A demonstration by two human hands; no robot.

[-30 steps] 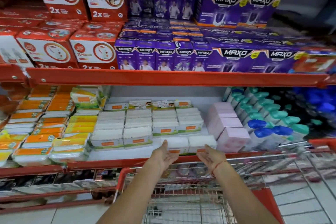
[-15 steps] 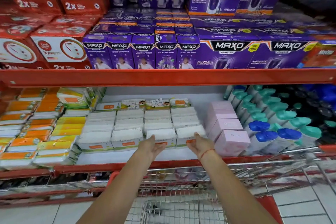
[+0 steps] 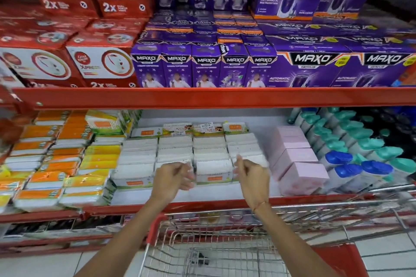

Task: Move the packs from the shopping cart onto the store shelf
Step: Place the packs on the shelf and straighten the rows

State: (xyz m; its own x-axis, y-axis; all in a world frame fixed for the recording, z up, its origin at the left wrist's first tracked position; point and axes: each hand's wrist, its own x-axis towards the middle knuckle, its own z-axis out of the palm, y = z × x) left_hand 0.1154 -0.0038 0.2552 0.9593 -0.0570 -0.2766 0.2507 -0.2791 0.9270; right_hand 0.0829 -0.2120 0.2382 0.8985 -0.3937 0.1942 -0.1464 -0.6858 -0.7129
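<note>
White packs of cotton buds with orange labels (image 3: 213,171) lie in rows on the lower store shelf (image 3: 220,204). My left hand (image 3: 173,179) hovers at the front of these rows with its fingers curled in. It holds nothing that I can see. My right hand (image 3: 252,175) does the same just right of the front pack, thumb up, fingers curled. One front pack sits between the two hands. The red wire shopping cart (image 3: 155,229) stands below my forearms, and no pack shows in the part of its basket in view.
Pink boxes (image 3: 301,175) stand right of the white packs, then bottles with blue and teal caps (image 3: 360,164). Orange and yellow packs (image 3: 56,175) fill the left. Purple boxes (image 3: 225,63) and red boxes (image 3: 67,63) load the shelf above. White floor tiles show beside the cart.
Both hands, flat and open against two front packs before, pushed them back into the rows and now have curled fingers. The view has moved closer to the shelf.
</note>
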